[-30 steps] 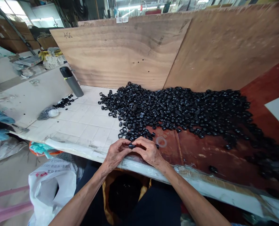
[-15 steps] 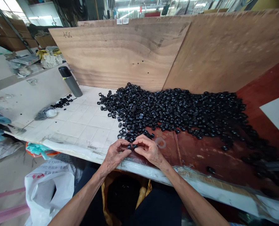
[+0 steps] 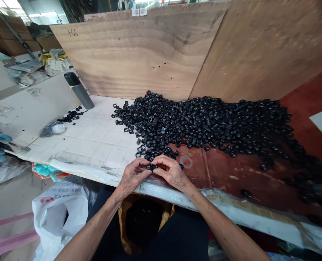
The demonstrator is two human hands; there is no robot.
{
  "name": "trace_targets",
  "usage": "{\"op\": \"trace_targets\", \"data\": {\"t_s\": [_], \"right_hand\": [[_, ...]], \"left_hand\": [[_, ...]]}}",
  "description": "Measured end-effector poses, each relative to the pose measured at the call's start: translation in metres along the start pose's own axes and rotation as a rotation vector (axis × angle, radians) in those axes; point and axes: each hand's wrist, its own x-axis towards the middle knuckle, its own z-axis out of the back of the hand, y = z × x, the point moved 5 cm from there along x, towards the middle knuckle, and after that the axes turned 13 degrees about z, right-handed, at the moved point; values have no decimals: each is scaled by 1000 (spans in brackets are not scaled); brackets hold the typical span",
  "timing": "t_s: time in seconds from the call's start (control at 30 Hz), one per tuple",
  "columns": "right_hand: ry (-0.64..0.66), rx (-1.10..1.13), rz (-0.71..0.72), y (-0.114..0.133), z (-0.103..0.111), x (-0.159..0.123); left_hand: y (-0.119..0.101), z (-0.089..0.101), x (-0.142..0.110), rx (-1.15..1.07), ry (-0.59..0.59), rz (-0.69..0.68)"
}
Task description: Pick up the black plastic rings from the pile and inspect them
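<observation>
My left hand (image 3: 132,176) and my right hand (image 3: 170,172) meet at the near edge of the table, fingertips pinched together on small black plastic rings (image 3: 151,167). Just beyond my fingers begins a large heap of the same black rings (image 3: 204,125), which spreads right across the table up to the wooden boards. A clear ring (image 3: 187,162) lies flat on the red surface beside my right hand.
Plywood boards (image 3: 139,54) stand behind the heap. A grey bottle with a black cap (image 3: 78,90) stands at the left, with a small cluster of black rings (image 3: 70,116) and a plastic bag (image 3: 52,127) near it. A white bag (image 3: 60,214) and an open yellow-lined bag (image 3: 144,221) sit below the table edge.
The two black rings, held slightly apart half a second ago, are now pressed together between my fingertips. The view has shifted a little downward.
</observation>
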Motion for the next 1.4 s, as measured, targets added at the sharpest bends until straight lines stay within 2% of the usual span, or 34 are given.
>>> {"op": "trace_targets", "data": {"t_s": [0.2,0.37,0.53,0.77,0.9,1.13,1.23,1.3,1.4], "right_hand": [[-37,-24,-58,-10,1,-5],[-21,-81,66,-3,1,-3],[-55,-122,-15,-8,0,-6],[48,-241,50,3,-5,-6],[69,-226,12,4,-4,-6],[206,-429,68,-5,-13,-8],[129,-412,17,-3,-9,-7],[81,-365,36,3,-7,-6],[110,-352,109,13,-8,-5]], "left_hand": [[0,0,1,15,12,-23],[2,1,2,40,11,-71],[3,0,2,96,32,-123],[1,0,2,90,25,-102],[0,0,1,48,26,-72],[-7,-3,-4,251,62,-138],[-5,-2,-2,162,52,-82],[-1,-1,0,71,21,-34],[5,1,2,-7,-7,11]]}}
